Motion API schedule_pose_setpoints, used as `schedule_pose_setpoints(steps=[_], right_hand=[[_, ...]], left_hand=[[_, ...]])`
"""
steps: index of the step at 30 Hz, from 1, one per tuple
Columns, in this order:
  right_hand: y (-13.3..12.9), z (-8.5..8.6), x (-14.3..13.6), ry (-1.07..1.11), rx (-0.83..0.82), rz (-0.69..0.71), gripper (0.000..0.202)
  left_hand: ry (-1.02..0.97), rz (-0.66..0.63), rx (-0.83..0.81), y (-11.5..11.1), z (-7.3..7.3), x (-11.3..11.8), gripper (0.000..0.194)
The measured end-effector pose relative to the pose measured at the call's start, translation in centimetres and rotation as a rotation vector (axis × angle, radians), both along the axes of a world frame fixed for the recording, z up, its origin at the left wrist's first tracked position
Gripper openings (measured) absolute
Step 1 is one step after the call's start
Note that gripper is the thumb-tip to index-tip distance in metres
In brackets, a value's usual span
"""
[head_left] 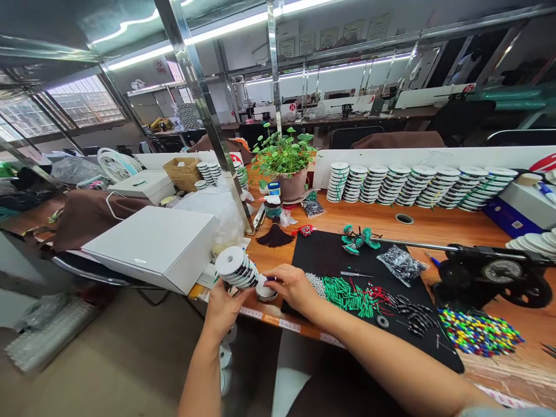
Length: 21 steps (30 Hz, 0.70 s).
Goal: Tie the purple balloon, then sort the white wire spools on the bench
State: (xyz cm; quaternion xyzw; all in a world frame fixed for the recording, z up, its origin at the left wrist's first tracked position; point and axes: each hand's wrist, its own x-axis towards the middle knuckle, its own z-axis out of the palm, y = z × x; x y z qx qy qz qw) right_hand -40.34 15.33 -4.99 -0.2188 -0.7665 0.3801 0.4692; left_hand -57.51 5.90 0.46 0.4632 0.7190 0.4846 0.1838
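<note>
Both forearms are stretched out; the spool stack (238,269) is clamped in the left hand (223,305) grip, past the tabletop (456,229) edge; the single spool (265,289) beside it is pinched by the right hand (292,286); a tilt could spill spools onto the floor.

Little writing could be read. A white sign (468,88) on the far rail at the right carried red digits that looked like 16. A smaller white card (292,107) at the far workstations bore a red number that seemed to be 14. High on the back wall at the left, a white notice (160,65) showed a red circular prohibition symbol, its wording too small to make out. Framed papers (329,38) hung on the wall above, their print too small to read. A red-and-white tag (237,157) by the metal post carried a mark that could not be made out.
</note>
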Motion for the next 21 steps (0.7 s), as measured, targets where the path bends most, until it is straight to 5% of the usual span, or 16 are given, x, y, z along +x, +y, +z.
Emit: schedule_pose_setpoints(steps=[5,9,14,21], right_hand=[[0.6,0.2,1.8,0.087,-0.153,-0.196,0.016],[0.6,0.3,3.7,0.097,-0.263,-0.228,0.02],[0.3,-0.2,4.3,0.056,-0.263,-0.222,0.019],[0.0,-0.7,3.4,0.037,-0.086,-0.183,0.016]], left_hand=[[-0.107,-0.145,-0.015,0.5,-2.0,2.2,0.046],[-0.013,-0.153,-0.068,0.8,-3.6,2.6,0.053],[0.041,-0.22,-0.141,0.7,-3.2,1.8,0.046],[0.067,-0.208,-0.04,0.8,-2.6,2.0,0.04]])
